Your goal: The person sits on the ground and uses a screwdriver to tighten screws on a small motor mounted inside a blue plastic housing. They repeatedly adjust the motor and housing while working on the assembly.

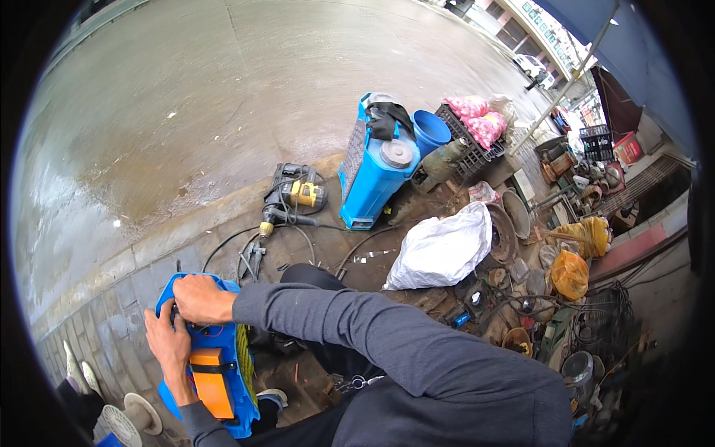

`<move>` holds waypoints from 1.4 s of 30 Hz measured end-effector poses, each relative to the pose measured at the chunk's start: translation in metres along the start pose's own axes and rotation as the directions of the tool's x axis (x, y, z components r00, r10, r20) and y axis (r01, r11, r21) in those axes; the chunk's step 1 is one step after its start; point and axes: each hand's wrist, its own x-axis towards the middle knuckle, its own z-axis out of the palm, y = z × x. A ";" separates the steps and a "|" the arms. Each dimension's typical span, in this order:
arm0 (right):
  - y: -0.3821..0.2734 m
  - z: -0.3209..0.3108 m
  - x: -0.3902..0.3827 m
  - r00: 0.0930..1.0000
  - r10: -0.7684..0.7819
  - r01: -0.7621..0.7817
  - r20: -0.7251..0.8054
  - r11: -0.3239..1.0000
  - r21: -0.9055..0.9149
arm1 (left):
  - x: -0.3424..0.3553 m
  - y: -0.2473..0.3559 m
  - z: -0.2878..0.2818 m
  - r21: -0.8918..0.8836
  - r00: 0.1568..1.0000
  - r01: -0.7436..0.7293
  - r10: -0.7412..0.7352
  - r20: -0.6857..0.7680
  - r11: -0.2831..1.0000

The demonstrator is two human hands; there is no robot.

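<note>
A white plastic sack (441,249), bulging and knotted at the top, lies on the dirty pavement right of centre. Beyond it two yellow-orange bags (571,274) sit among a heap of metal parts, and further back a pink patterned bag (477,119) rests on a dark plastic crate (465,145) beside a blue bucket (430,130). A red box (628,147) stands at the far right under the awning.

Low on the left, the person bends over a blue sprayer casing (216,357) with an orange block (211,381) strapped into it by a black band. Its long axis runs from the bottom edge of the view up and slightly left, the rounded top end pointing away toward the kerb. The right hand (199,299), sleeve in grey, lies curled over that top end, fingers bent down on the blue plastic. The left hand (168,341) presses against the casing's left side, fingers folded toward it; how firmly either grips I cannot tell.

A second blue sprayer tank (372,179) stands tilted near the kerb, black straps draped over it, with a yellow-and-black power tool (298,195) lying just to its left.
</note>
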 end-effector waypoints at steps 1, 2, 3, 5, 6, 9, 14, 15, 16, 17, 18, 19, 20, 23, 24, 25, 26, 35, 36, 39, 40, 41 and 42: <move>0.001 0.003 0.000 1.000 -0.012 0.012 -0.010 1.000 0.001 | 0.000 -0.001 0.000 0.019 1.000 0.002 -0.002 0.008 1.000; 0.001 0.005 0.000 1.000 -0.007 0.007 -0.017 1.000 -0.006 | 0.000 -0.001 0.000 0.024 1.000 0.012 -0.012 0.017 1.000; 0.001 0.008 0.000 0.999 -0.015 0.014 -0.032 1.000 -0.027 | 0.001 -0.003 0.001 0.020 1.000 0.009 -0.010 0.014 1.000; 0.003 0.011 0.000 0.995 -0.084 0.081 -0.057 0.995 -0.053 | 0.000 -0.005 0.003 0.031 1.000 0.024 -0.024 0.014 0.999; 0.003 0.011 -0.001 0.995 -0.091 0.088 -0.042 0.994 -0.069 | 0.000 -0.006 0.003 0.022 0.999 0.026 -0.027 0.026 0.999; 0.005 0.012 -0.002 0.989 -0.135 0.130 -0.055 0.989 -0.072 | 0.001 -0.008 0.003 0.008 0.999 0.022 -0.022 0.041 1.000; 0.005 0.012 0.000 0.997 -0.011 0.015 -0.080 0.999 0.045 | 0.001 -0.008 0.001 -0.017 0.998 0.038 -0.037 0.056 0.999; 0.006 0.012 0.001 0.998 -0.002 0.006 -0.063 0.998 0.055 | 0.001 -0.009 0.001 -0.008 0.997 0.040 -0.039 0.069 0.999; 0.006 0.013 0.002 0.999 0.009 -0.007 -0.037 0.998 0.060 | 0.001 -0.010 0.002 -0.006 0.997 0.037 -0.037 0.072 0.999; 0.006 0.013 0.003 0.999 -0.012 0.014 -0.040 0.999 0.047 | 0.001 -0.011 0.003 -0.015 0.999 0.017 -0.016 0.052 1.000; 0.006 0.013 0.002 0.999 -0.031 0.032 -0.033 0.999 0.034 | 0.000 -0.012 0.003 0.004 0.998 0.019 -0.019 0.060 1.000; 0.006 0.013 0.002 0.998 -0.045 0.046 -0.040 0.999 0.018 | 0.001 -0.014 0.004 0.012 0.999 0.003 -0.004 0.043 1.000; 0.005 0.013 0.001 0.996 -0.083 0.083 -0.036 0.997 -0.007 | 0.001 -0.014 0.005 0.011 1.000 -0.019 0.019 0.019 1.000; 0.002 0.008 -0.004 0.987 -0.149 0.145 -0.067 0.987 -0.071 | 0.001 -0.014 0.003 0.007 1.000 -0.022 0.022 0.021 1.000; 0.001 0.005 -0.005 0.984 -0.159 0.153 -0.078 0.985 -0.080 | 0.001 -0.012 0.002 0.018 1.000 -0.022 0.022 0.021 1.000; -0.001 0.002 -0.006 0.987 -0.147 0.142 -0.060 0.986 -0.090 | 0.001 -0.010 0.001 0.021 1.000 -0.025 0.024 0.011 0.999; -0.001 -0.002 -0.006 0.987 -0.150 0.145 -0.053 0.986 -0.087 | 0.001 -0.008 0.000 0.027 1.000 -0.022 0.022 0.004 0.999; -0.008 -0.018 -0.004 0.986 -0.068 0.084 0.152 0.991 -0.105 | -0.005 0.001 -0.007 0.024 0.997 -0.028 0.030 -0.071 0.999; -0.010 -0.019 -0.005 0.988 -0.095 0.113 0.125 0.982 -0.150 | -0.005 0.003 -0.009 0.018 0.997 -0.022 0.023 -0.067 1.000; -0.013 -0.028 -0.005 0.989 -0.114 0.122 0.096 0.989 -0.087 | -0.005 0.006 -0.017 0.010 0.999 0.041 -0.041 0.035 0.999; -0.013 -0.034 -0.003 0.992 -0.055 0.066 0.117 0.993 -0.093 | -0.005 0.007 -0.018 -0.013 0.998 0.041 -0.041 0.042 0.999; -0.014 -0.039 -0.002 0.993 -0.049 0.054 0.110 0.998 -0.044 | -0.006 0.008 -0.019 -0.017 0.998 0.047 -0.046 0.042 0.999; -0.014 -0.046 -0.004 0.994 -0.072 0.073 0.088 0.997 -0.009 | -0.007 0.009 -0.020 -0.015 0.998 0.047 -0.046 0.049 0.999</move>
